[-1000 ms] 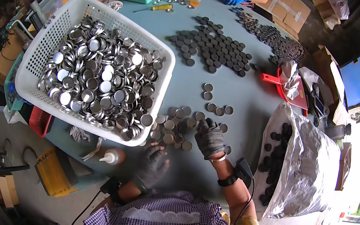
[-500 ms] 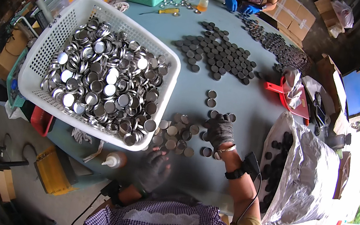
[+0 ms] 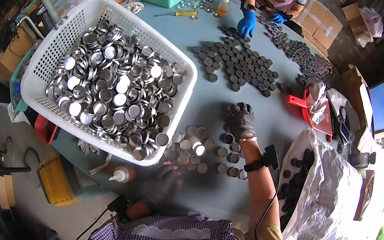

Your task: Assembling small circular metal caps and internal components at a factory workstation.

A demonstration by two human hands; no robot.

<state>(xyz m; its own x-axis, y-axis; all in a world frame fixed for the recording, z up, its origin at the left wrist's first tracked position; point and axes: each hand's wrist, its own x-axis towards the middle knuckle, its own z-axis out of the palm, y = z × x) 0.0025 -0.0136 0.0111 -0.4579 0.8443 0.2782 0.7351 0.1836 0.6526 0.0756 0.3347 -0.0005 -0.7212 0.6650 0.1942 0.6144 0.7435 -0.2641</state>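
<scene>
My right hand (image 3: 241,120), in a dark grey glove, is on the table with its fingers curled downward; what lies under them is hidden. Just below it, shallow round metal caps (image 3: 235,147) stand in short rows beside my wrist. My left hand (image 3: 164,181), also gloved, is smeared by motion near the table's front edge, so its fingers cannot be read. It is nearest to a loose cluster of metal caps (image 3: 186,144). Left of that cluster, a white perforated basket (image 3: 100,140) holds a heap of shiny caps (image 3: 113,84).
Dark round pieces (image 3: 243,66) spread across the far middle, where a co-worker's blue-gloved hand (image 3: 246,24) reaches in. A red dustpan (image 3: 297,101) and a silvery sack (image 3: 324,192) of black pieces stand at right. A squeeze bottle (image 3: 123,173) lies near my left hand.
My right hand has moved away from me, over where two caps stood, uncovering caps below it. The co-worker's blue-gloved hand has come nearer, to the dark pieces. My left hand stays blurred.
</scene>
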